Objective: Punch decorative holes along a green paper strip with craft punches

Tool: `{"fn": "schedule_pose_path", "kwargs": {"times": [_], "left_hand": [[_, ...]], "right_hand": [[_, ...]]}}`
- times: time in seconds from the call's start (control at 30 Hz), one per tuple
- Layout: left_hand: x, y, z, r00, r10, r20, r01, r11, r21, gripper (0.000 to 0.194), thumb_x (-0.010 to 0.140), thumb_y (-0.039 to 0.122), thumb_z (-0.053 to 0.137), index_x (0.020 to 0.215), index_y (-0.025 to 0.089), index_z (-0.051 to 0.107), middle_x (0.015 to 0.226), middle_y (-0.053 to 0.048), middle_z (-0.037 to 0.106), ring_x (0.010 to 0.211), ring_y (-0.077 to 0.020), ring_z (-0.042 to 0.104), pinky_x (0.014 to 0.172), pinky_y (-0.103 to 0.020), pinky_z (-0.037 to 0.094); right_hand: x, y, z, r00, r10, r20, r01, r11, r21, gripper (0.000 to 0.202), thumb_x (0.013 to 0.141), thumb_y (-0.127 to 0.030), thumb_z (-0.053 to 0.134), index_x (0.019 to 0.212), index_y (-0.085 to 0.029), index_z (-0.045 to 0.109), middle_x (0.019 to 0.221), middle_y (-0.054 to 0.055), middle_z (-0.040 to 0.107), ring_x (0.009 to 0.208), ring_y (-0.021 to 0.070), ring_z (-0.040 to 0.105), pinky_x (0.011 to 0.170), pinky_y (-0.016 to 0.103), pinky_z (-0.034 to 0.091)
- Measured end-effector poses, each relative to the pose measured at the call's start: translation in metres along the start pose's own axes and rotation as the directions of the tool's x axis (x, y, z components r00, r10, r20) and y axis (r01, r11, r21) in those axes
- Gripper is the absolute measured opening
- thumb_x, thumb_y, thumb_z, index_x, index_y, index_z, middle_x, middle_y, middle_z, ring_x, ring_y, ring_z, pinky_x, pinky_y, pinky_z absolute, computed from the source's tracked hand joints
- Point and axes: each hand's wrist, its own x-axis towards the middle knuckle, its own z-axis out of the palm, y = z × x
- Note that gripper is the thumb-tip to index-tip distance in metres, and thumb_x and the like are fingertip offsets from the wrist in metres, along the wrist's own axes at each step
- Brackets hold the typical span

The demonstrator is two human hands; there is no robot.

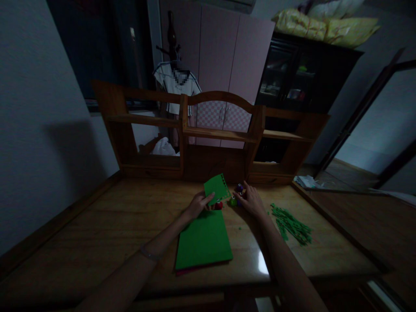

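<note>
My left hand (199,206) is closed on a piece of green paper (215,187), thumb on top, held up above the desk. Small cut-outs run along the paper's right and lower edges. Just under the paper lies a small red craft punch (219,205). My right hand (253,201) is over the desk with thumb and index finger spread around small purple craft punches (239,187), next to a green one (233,201). Whether the fingertips touch them I cannot tell. A stack of green paper sheets (204,241) lies nearer me, with a reddish edge showing underneath.
A pile of thin green paper strips (291,225) lies right of my right forearm. The wooden desk (107,225) has a raised shelf unit (221,136) along its back. Behind stand a pink wardrobe (216,56) and a coat rack with a white shirt (175,82).
</note>
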Motion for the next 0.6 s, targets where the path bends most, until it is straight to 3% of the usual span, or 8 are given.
{"fn": "schedule_pose_path", "kwargs": {"times": [0.3, 0.6], "left_hand": [[-0.0034, 0.0012, 0.0025, 0.998, -0.056, 0.003, 0.056, 0.998, -0.019, 0.046, 0.075, 0.053, 0.057, 0.091, 0.011, 0.067, 0.079, -0.01, 0.069, 0.074, -0.0215, 0.062, 0.067, -0.029, 0.048], [-0.0044, 0.0022, 0.0033, 0.99, -0.134, 0.037, 0.137, 0.988, -0.078, 0.048, 0.073, 0.054, 0.059, 0.096, 0.013, 0.065, 0.084, -0.01, 0.068, 0.066, -0.0175, 0.062, 0.059, -0.026, 0.048]], "right_hand": [[-0.0004, 0.0004, -0.0006, 1.0, -0.016, -0.002, 0.016, 0.999, -0.034, 0.073, 0.082, -0.062, 0.042, 0.137, -0.014, 0.035, 0.118, 0.016, 0.056, 0.107, 0.0297, 0.05, 0.092, 0.043, 0.038], [-0.0002, 0.0003, -0.0006, 1.0, -0.001, 0.028, 0.004, 0.996, -0.084, 0.076, 0.081, -0.063, 0.042, 0.138, -0.012, 0.033, 0.116, 0.017, 0.056, 0.107, 0.0304, 0.049, 0.09, 0.042, 0.038]]}}
